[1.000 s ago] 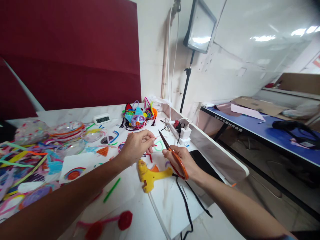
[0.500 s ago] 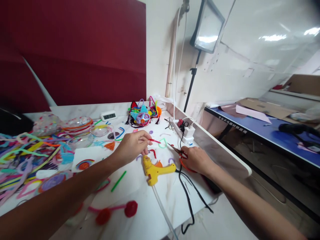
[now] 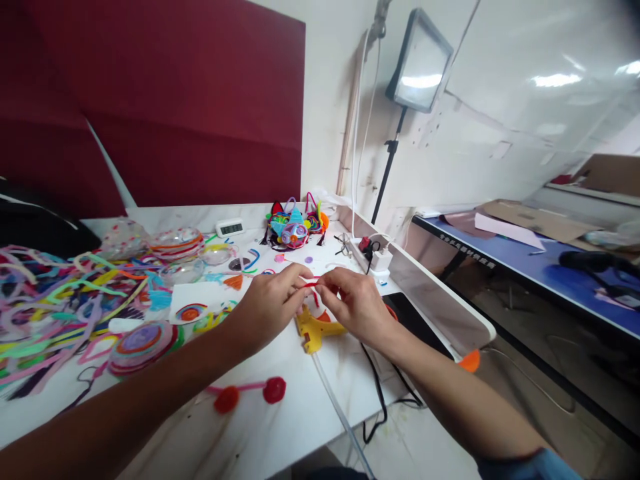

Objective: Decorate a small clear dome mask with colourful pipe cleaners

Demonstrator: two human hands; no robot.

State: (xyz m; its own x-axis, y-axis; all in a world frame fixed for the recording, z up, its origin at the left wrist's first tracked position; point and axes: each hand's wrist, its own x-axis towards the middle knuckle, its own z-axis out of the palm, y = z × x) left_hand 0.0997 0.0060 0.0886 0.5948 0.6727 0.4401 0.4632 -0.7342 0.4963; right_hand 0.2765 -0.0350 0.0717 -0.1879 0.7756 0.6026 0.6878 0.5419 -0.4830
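Note:
My left hand (image 3: 273, 303) and my right hand (image 3: 353, 303) meet over the white table (image 3: 280, 427), both pinching a short red pipe cleaner piece (image 3: 311, 284) between fingertips. A yellow glue gun (image 3: 313, 330) lies on the table just under the hands, its black cord (image 3: 377, 393) trailing toward the front edge. An orange scissor handle (image 3: 393, 312) peeks out from behind my right wrist.
A heap of coloured pipe cleaners (image 3: 55, 300) covers the left. Clear plastic domes (image 3: 177, 243), a small white clock (image 3: 230, 228), a colourful craft piece (image 3: 293, 230) and a power strip (image 3: 373, 257) sit further back. A blue table (image 3: 540, 263) stands to the right.
My right hand has put the orange scissors down on the table and moved left to join the left hand on the red pipe cleaner piece. The view shifted slightly.

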